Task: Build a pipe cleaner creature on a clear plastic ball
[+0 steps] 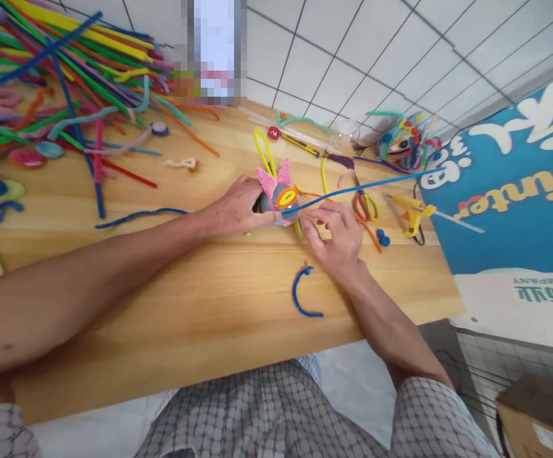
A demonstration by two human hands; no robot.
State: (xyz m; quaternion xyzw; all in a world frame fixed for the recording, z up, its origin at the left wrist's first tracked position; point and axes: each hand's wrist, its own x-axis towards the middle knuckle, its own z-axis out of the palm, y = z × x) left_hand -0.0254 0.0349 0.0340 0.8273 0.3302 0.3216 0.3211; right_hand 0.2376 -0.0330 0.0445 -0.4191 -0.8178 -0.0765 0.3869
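Note:
My left hand (241,210) is closed around a small craft figure (267,202) with a rounded grey-blue body, pink ridged ear-like pieces and a yellow-orange oval eye. A long blue pipe cleaner (367,187) runs from the front of the figure up to the right, its near end by my left thumb. Close to the figure's right side is my right hand (336,238), fingers bent and apart, just below that pipe cleaner; whether a fingertip touches it is unclear. A yellow pipe cleaner loop (264,147) stands behind the figure. On the table nearer me lies a curved blue pipe cleaner (295,296).
Many coloured pipe cleaners (90,57) heap at the back left. Scissors (363,202), a yellow glue gun (414,213) and a small blue coil (382,238) lie right of my hands. Behind them sits another colourful figure (403,143). A blue sign (519,191) borders the table's right edge.

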